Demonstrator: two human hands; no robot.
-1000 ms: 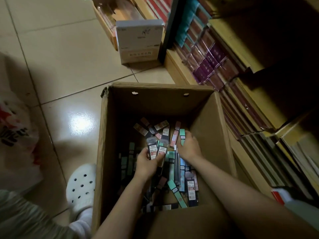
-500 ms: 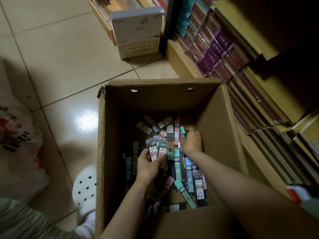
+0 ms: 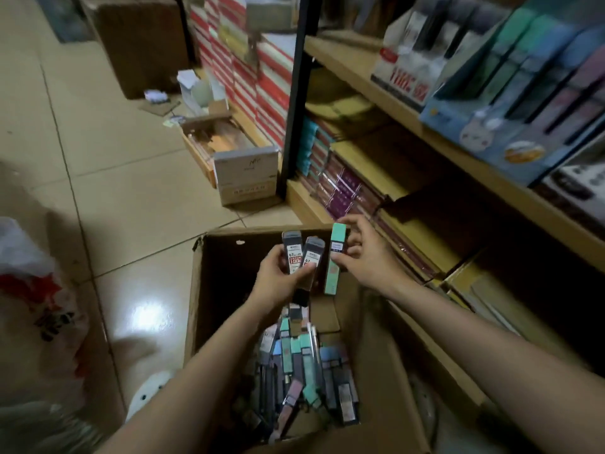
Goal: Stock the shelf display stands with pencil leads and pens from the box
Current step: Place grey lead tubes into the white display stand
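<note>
We see the wooden shelf [image 3: 370,68] filling the frame from 12 to 3 o'clock, with a blue display stand [image 3: 510,126] of pastel packs on it at 2 o'clock. The open cardboard box [image 3: 193,290] sits on the tiled floor [image 3: 108,165] from centre to 6 o'clock, a heap of loose packs [image 3: 304,365] in its bottom. Above the box, our left hand [image 3: 278,280] grips two dark lead cases [image 3: 302,257] upright, side by side. At their 3 o'clock, just beside them, our right hand [image 3: 366,257] pinches a tall green pack [image 3: 334,260] near its top.
</note>
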